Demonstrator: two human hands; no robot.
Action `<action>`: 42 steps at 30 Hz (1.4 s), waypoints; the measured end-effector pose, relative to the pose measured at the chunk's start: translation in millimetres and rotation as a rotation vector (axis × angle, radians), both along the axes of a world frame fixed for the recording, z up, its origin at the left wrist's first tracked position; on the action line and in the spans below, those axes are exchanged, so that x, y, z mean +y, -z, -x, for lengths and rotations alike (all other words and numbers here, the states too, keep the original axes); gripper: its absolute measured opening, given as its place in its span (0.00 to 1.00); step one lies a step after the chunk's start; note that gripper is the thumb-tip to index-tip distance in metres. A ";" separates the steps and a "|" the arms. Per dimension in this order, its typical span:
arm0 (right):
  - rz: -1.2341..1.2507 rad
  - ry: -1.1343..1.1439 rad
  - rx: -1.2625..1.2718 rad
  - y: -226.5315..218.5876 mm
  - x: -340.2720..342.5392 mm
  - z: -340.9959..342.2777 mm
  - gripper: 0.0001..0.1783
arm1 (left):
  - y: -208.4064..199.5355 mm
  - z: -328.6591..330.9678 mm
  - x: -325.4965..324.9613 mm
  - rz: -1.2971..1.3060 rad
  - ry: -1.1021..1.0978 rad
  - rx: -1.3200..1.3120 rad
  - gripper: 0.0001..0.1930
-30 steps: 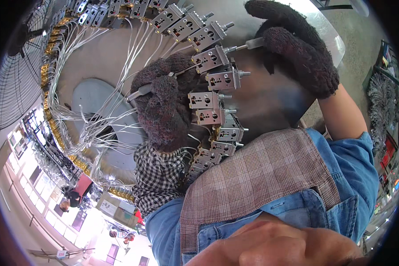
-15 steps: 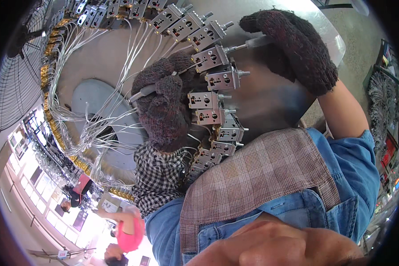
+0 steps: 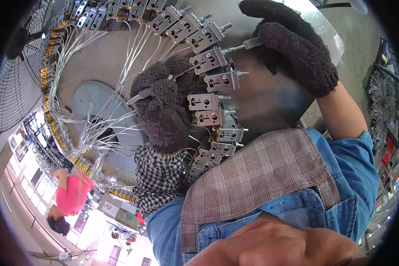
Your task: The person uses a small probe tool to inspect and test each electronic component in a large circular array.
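My left hand [image 3: 162, 111], in a dark knitted glove, closes around a thin screwdriver-like tool with a pale translucent handle [image 3: 140, 96]. Its slim shaft reaches the inner face of a small metal switch box [image 3: 207, 60] in the curved row. On the box's outer side, my gloved right hand [image 3: 297, 48] pinches the grey handle of a second screwdriver-like tool [image 3: 252, 43]. That tool's metal end meets the box's spindle; the exact contact is too small to make out. Just below sits another switch box [image 3: 221, 82] with its spindle pointing outward.
Similar boxes line the rim of a round metal table [image 3: 270, 106]. Pale thin wires [image 3: 91, 137] run from a grey hub disc [image 3: 86, 95] to brass fittings [image 3: 45, 82] along the left rim. A large fan [image 3: 13, 84] stands at far left; a person in pink [image 3: 73, 193] is beyond.
My right fingers have shifted on the grey handle, with the thumb side now nearer its end. My left hand and its tool have dropped slightly. The person in pink has moved left.
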State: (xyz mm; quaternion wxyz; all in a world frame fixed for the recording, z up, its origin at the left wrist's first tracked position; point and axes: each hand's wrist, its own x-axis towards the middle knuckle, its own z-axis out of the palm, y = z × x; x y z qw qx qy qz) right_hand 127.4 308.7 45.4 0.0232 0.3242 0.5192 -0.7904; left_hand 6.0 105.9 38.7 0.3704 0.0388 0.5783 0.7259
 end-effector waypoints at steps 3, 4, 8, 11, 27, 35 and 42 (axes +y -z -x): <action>-0.005 0.028 0.213 16.4 0.1 -9.2 0.23 | 0.2 -1.8 0.2 -0.036 -0.013 0.021 0.19; 0.016 0.027 0.174 16.6 0.0 -10.7 0.25 | 0.0 -2.4 0.5 -0.072 0.008 0.024 0.19; -0.169 0.240 -0.075 1.6 -21.4 -6.0 0.22 | -1.0 -0.6 -5.5 0.004 0.041 0.083 0.19; -0.277 0.133 0.079 11.3 -23.5 -40.5 0.23 | -5.6 -5.0 -7.7 -0.039 0.045 0.059 0.18; -0.025 0.225 0.212 22.2 -37.2 -44.2 0.26 | -4.6 -8.4 -11.6 -0.027 0.090 0.071 0.17; -0.146 0.117 0.311 27.5 -37.4 -50.4 0.23 | -3.0 -6.5 -15.4 -0.007 0.121 0.044 0.19; -0.073 0.147 0.305 26.3 -41.9 -49.9 0.24 | 4.9 0.0 -20.1 0.068 0.247 0.316 0.14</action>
